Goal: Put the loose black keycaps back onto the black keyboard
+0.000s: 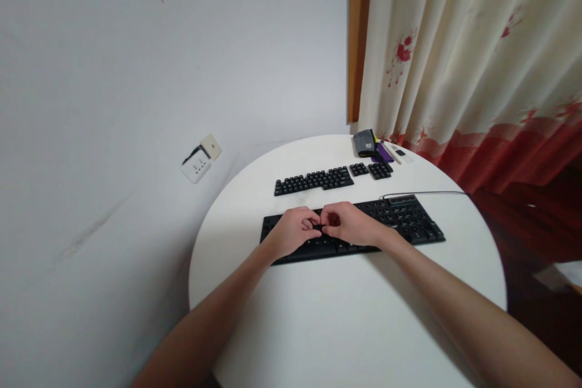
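A black keyboard (pixel 404 218) lies across the middle of the round white table (pixel 345 315). My left hand (pixel 293 231) and my right hand (pixel 350 223) rest on its left half, fingers curled and fingertips meeting in a pinch over a small dark piece that I cannot make out. Behind the keyboard, rows of loose black keycaps (pixel 313 180) are laid out in the shape of a keyboard, with two smaller groups (pixel 373 170) to their right.
At the table's far edge lie a folded grey cloth (pixel 364 142), a purple item (pixel 384 153) and a small white tool (pixel 394 153). The keyboard cable (pixel 427 193) runs right. A wall socket (pixel 197 160) is on the left; a curtain (pixel 477 60) hangs on the right.
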`<action>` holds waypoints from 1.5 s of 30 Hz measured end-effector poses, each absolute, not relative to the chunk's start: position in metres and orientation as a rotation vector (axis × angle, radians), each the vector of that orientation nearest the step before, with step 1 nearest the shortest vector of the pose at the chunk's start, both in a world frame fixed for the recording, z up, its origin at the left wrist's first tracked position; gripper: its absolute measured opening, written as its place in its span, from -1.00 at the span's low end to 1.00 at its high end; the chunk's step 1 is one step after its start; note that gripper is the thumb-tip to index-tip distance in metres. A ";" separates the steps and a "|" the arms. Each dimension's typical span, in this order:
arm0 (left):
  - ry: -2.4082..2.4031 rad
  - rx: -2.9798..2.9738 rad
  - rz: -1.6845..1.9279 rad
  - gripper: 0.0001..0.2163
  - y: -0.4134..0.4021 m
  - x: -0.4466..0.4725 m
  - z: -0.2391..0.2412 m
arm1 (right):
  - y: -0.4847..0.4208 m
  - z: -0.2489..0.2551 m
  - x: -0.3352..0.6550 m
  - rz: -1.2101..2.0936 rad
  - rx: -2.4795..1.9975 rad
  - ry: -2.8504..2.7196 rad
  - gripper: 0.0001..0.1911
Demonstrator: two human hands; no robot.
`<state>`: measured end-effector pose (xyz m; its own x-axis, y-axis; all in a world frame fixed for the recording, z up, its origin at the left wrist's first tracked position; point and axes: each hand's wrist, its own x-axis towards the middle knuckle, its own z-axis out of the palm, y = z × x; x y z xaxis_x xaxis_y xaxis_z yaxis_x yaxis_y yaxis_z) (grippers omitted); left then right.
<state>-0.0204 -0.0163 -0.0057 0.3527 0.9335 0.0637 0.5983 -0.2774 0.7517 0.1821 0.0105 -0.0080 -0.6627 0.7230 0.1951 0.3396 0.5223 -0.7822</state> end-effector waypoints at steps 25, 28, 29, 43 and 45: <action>1.358 2.027 0.384 -0.87 -0.020 -0.028 0.007 | 0.016 -0.010 0.189 0.909 -1.040 -2.248 -0.83; 1.383 2.053 0.382 -0.87 -0.022 -0.027 0.004 | 0.016 -0.011 0.189 0.914 -1.026 -2.256 -0.84; 1.393 2.063 0.383 -0.88 -0.022 -0.026 0.004 | 0.016 -0.011 0.189 0.920 -1.021 -2.260 -0.84; 1.401 2.229 0.391 -0.90 -0.026 -0.022 0.007 | 0.017 -0.013 0.189 0.952 -1.030 -2.285 -0.82; 1.394 2.260 0.400 -0.91 -0.027 -0.021 0.006 | 0.017 -0.013 0.189 0.962 -1.037 -2.298 -0.83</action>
<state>-0.0212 -0.0269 0.0062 0.4465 0.8947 0.0096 0.7635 -0.3865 0.5174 0.1887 0.0172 -0.0126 -0.6225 0.7756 0.1044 0.4698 0.4771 -0.7427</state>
